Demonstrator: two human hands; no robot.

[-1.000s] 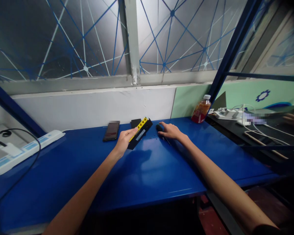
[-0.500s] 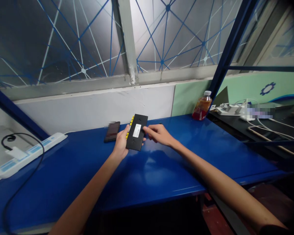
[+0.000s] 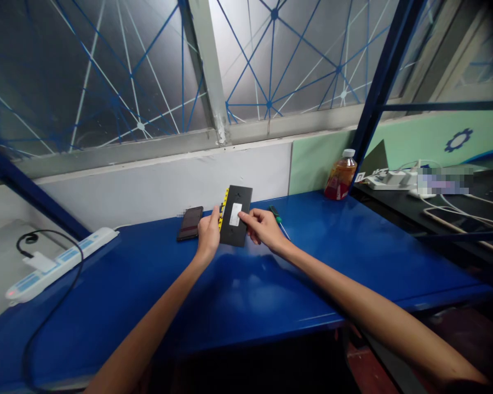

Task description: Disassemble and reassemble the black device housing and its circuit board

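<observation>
A flat black rectangular panel (image 3: pixel 243 229) with a white label and a yellow notched strip along its left edge is held up over the blue table, tilted towards me. My left hand (image 3: pixel 209 232) grips it at the yellow edge, thumb up and fingers curled. On the other side, my right hand (image 3: pixel 265 227) pinches its right edge, the thumb lying on the label and the other fingers partly behind. A dark phone (image 3: pixel 190 223) lies just left of my left hand. Beyond my right hand a pen (image 3: pixel 278 220) with a green part rests on the table.
A white power strip (image 3: pixel 66 262) with a plugged-in black cable lies at the left of the blue table (image 3: pixel 238 306). A bottle of reddish drink (image 3: pixel 340 176) stands at the back right. Further right, a dark table carries chargers and white cables (image 3: pixel 447 208). A wall and windows rise behind.
My right hand has shifted from the panel's edge, its thumb now on the label. My left fingers sit more along the yellow edge. The panel is slightly higher, and the pen has come into sight.
</observation>
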